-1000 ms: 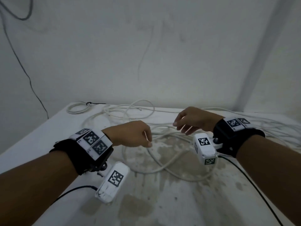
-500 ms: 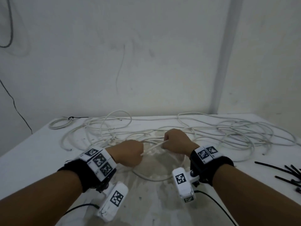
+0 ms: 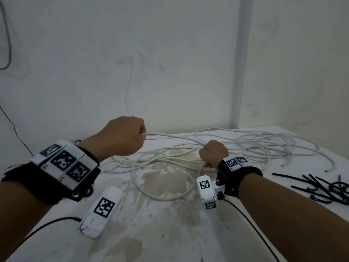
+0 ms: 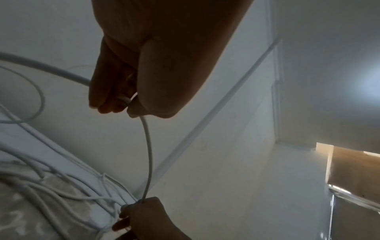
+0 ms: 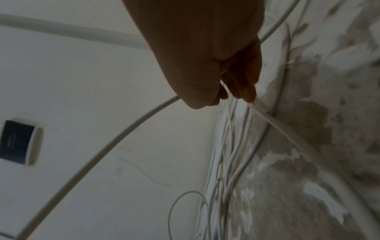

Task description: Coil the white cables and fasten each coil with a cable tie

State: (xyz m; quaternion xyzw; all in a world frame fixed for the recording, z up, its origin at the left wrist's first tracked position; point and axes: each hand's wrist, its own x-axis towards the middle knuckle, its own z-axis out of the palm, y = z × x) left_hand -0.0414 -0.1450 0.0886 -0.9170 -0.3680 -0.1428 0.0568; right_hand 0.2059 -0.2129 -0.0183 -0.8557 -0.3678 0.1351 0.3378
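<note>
White-walled counter [image 3: 170,233]: left hand [image 3: 120,138] and right hand [image 3: 213,153] each gripped one white cable [image 3: 170,136], drawing a span taut for coiling.

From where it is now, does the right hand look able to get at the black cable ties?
Probably yes: the cable ties lie uncovered on the table, right of the right hand. But it grips the white cable, so it must release first.
</note>
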